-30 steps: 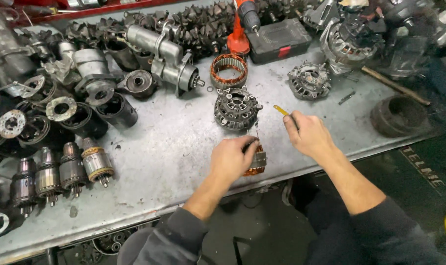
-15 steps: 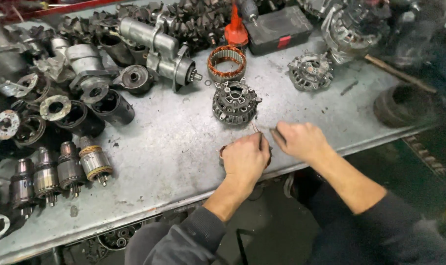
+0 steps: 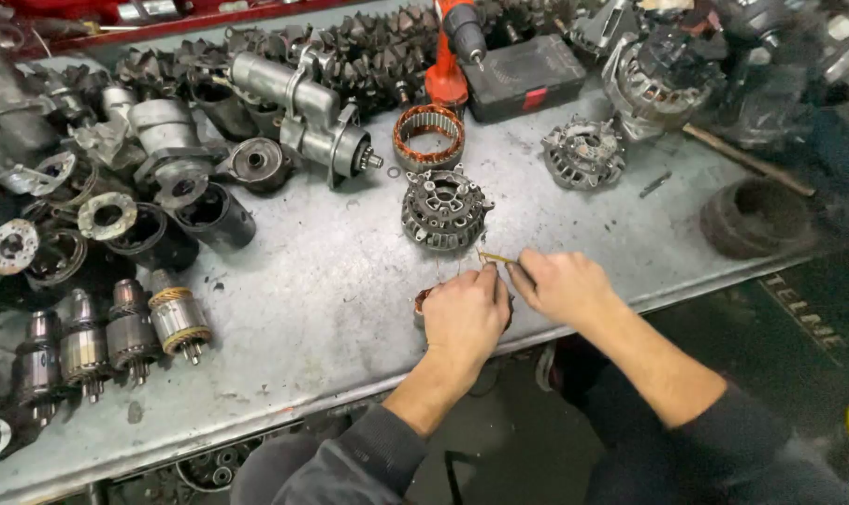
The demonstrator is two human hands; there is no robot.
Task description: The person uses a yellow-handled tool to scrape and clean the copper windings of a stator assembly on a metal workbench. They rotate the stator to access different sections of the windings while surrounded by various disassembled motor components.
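My left hand [image 3: 464, 316] grips a small copper-wound rotor [image 3: 423, 305] near the front edge of the grey metal workbench [image 3: 331, 309]; most of the rotor is hidden under my fingers. My right hand [image 3: 565, 285] sits close beside it and pinches a thin yellow-handled tool [image 3: 496, 258], whose tip points toward the left hand. A dark alternator housing [image 3: 443, 209] lies just beyond both hands.
A copper stator ring [image 3: 428, 137], a starter motor [image 3: 298, 112], a second housing [image 3: 583, 152], an orange drill [image 3: 454, 47] and a black case [image 3: 527, 75] lie behind. Several armatures [image 3: 116, 332] and cup-shaped casings [image 3: 163, 224] crowd the left. A dark round part [image 3: 756, 217] sits right.
Both hands have come together at the rotor near the bench's front edge. The right hand dropped from a raised position and brought the yellow tool closer to the left hand.
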